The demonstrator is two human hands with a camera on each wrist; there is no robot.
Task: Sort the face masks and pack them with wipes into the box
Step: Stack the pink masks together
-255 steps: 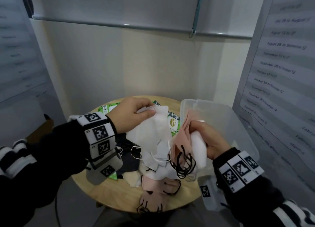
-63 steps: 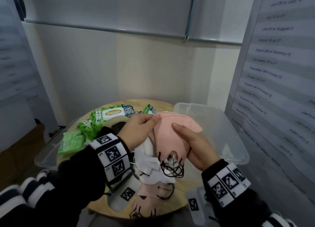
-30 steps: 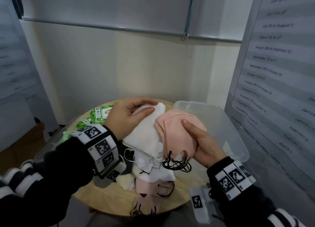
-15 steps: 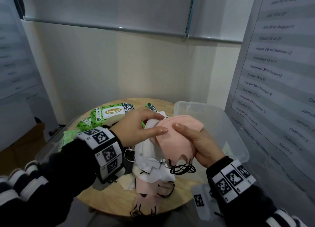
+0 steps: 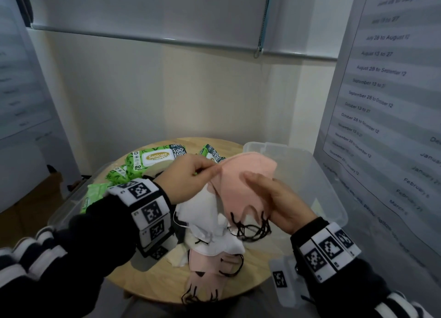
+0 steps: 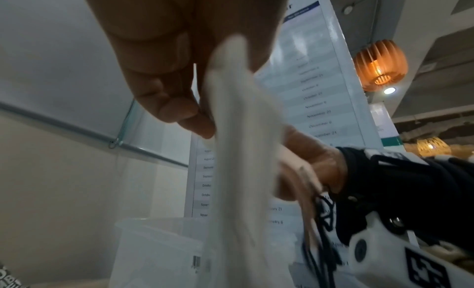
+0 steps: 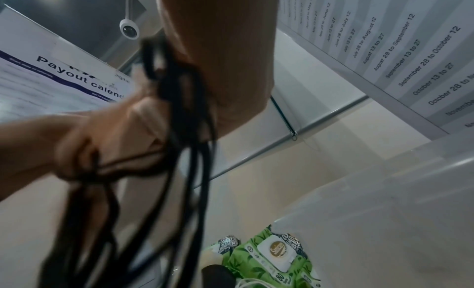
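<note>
Over the round wooden table (image 5: 148,279) my right hand (image 5: 274,203) holds a stack of pink masks (image 5: 241,188), thumb on top, their black ear loops (image 5: 250,227) dangling; the loops (image 7: 179,150) fill the right wrist view. My left hand (image 5: 191,176) pinches a white mask (image 5: 205,210) by its top edge, right beside the pink stack; the white mask (image 6: 236,150) hangs edge-on in the left wrist view. More white and pink masks (image 5: 210,270) lie heaped below. The clear plastic box (image 5: 317,174) stands at the right.
Green wipes packs (image 5: 155,160) lie at the table's back left, and one more wipes pack (image 5: 93,196) sits lower left on a clear lid (image 5: 66,210). A wall stands behind; printed calendar sheets (image 5: 386,102) hang on the right.
My left hand has brought the white mask back against the pink stack and now pinches at the stack's upper left corner. The right hand kept hold of the pink masks.
</note>
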